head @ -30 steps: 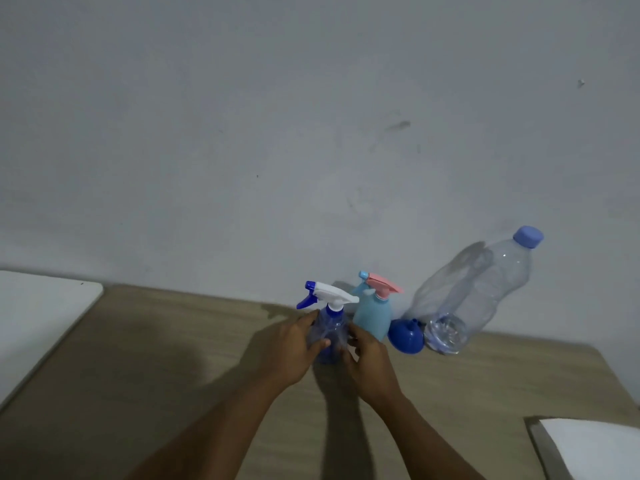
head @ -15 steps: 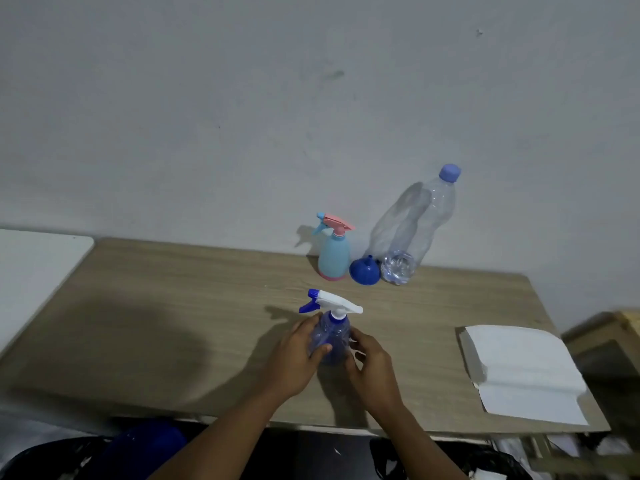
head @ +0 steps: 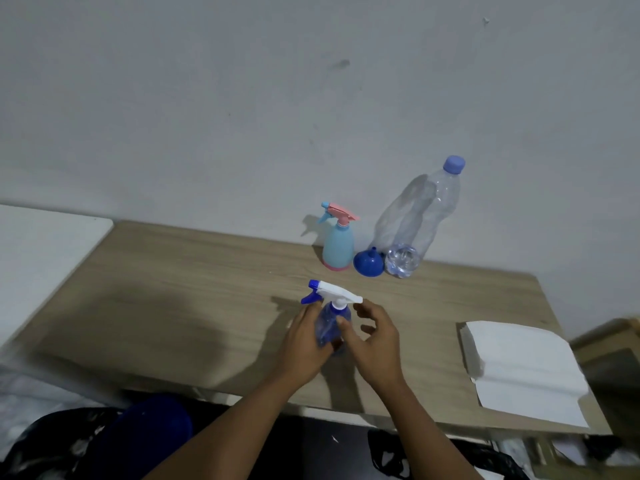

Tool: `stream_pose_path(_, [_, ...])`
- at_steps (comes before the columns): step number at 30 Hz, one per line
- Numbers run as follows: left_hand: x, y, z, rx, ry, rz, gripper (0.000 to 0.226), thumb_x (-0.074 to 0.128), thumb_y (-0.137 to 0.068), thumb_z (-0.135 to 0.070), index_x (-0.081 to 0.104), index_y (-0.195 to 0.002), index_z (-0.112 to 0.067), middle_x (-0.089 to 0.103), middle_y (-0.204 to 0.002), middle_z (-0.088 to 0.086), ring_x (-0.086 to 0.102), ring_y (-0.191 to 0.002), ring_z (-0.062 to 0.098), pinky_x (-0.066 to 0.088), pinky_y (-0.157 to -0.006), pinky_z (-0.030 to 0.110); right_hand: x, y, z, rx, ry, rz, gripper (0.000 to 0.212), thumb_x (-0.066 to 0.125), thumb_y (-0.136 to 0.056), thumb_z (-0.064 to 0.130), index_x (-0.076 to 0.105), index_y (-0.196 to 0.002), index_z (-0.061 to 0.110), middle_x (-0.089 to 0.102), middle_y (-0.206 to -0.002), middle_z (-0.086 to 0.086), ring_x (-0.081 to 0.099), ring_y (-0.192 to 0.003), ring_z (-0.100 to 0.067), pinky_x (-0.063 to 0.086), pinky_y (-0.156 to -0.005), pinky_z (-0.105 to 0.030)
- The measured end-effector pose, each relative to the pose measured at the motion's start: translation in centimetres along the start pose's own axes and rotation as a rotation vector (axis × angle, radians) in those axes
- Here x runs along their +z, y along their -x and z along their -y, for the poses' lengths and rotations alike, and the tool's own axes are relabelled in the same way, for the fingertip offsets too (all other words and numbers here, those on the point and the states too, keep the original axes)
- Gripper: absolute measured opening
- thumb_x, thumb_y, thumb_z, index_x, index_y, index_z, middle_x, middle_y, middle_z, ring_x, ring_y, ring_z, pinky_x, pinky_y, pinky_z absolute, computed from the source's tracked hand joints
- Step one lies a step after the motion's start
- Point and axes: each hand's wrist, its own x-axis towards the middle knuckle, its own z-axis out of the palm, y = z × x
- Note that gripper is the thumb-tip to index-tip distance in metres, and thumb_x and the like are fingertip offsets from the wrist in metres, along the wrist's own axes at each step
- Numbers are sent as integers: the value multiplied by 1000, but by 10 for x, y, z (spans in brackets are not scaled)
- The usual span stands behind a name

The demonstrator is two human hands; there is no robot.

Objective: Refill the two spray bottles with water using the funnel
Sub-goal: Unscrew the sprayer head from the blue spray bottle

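Left hand (head: pixel 304 341) gripping the upright blue spray bottle (head: pixel 327 328) by its body on the counter (head: pixel 207 306), right hand (head: pixel 375 344) loosely curved and empty just beside the neck, nearer the white trigger head (head: pixel 337 293) directly above, probably next to unscrew.

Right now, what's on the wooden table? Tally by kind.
Spray bottles: 2 (blue spray bottle gripped by the left hand; light blue spray bottle by the wall)
Blue funnel: 1
Clear water bottle: 1
White paper stack: 1
Total: 5
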Motion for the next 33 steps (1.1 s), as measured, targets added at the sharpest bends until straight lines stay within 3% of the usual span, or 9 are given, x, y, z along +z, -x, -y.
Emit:
stream_pose_path(2, [3,1,-3,-31,19,-9,54,70,-78,-20,53,-128,-31,63,-122,-12,60,-112,8,49,-89,21,7,-7,12,28,-50,0,40,86,-74,31,67,-108,24,70,-101,11,65,-98,-4,53,-80,-22])
stream_pose_path(6, [7,0,-1,-32,7,-54,50,67,-78,-2,61,-123,-25,67,-112,-12,64,-102,8,45,-82,10,15,-21,16,100,-101,5,37,93,-65,21,67,-92,15,71,-86,2,65,-77,1,48,-67,-12])
stream_pose_path(11, [9,0,0,-9,42,-70,53,62,-73,0,65,-120,-24,68,-109,-14,64,-100,5,54,-85,23,12,-27,10,107,-94,18,32,93,-63,21,72,-87,15,72,-76,0,68,-68,-11,57,-65,-28])
stream_pose_path(13, [9,-2,1,10,57,-59,50,63,-75,-1,65,-120,-23,69,-108,-12,65,-101,6,54,-85,25,9,-26,10,94,-104,49,29,91,-67,20,74,-91,16,74,-79,-1,71,-72,-19,61,-70,-40])
stream_pose_path(16, [4,-4,-1,25,49,-31,50,68,-79,-5,63,-126,-23,69,-113,-10,65,-102,4,51,-85,16,5,-25,9,61,-105,122,28,84,-76,12,75,-101,21,77,-86,2,73,-79,-20,60,-75,-48])
stream_pose_path(20, [3,-3,-2,17,45,-27,53,67,-80,-6,60,-130,-23,68,-118,-10,64,-105,5,54,-88,23,1,-22,7,48,-125,156,64,83,-79,19,56,-137,19,68,-120,9,68,-106,-12,58,-91,-41])
stream_pose_path(23, [5,-1,-3,-17,43,-39,55,67,-79,-3,60,-130,-22,67,-117,-9,65,-105,7,54,-89,24,-1,-22,9,45,-158,130,78,87,-73,14,47,-139,26,64,-107,12,67,-98,-8,59,-84,-34])
stream_pose_path(27, [6,-1,-1,-49,39,-22,53,68,-81,-9,59,-131,-24,68,-119,-10,65,-107,6,55,-92,33,-3,-18,9,29,-129,179,86,79,-82,13,32,-151,31,65,-111,16,63,-104,2,55,-80,-18])
stream_pose_path(33, [5,0,-5,-51,44,-29,56,67,-79,-11,57,-133,-26,68,-119,-9,64,-108,6,55,-92,36,-1,-22,14,36,-116,147,97,82,-77,14,27,-155,32,66,-99,13,66,-97,-6,59,-83,-33])
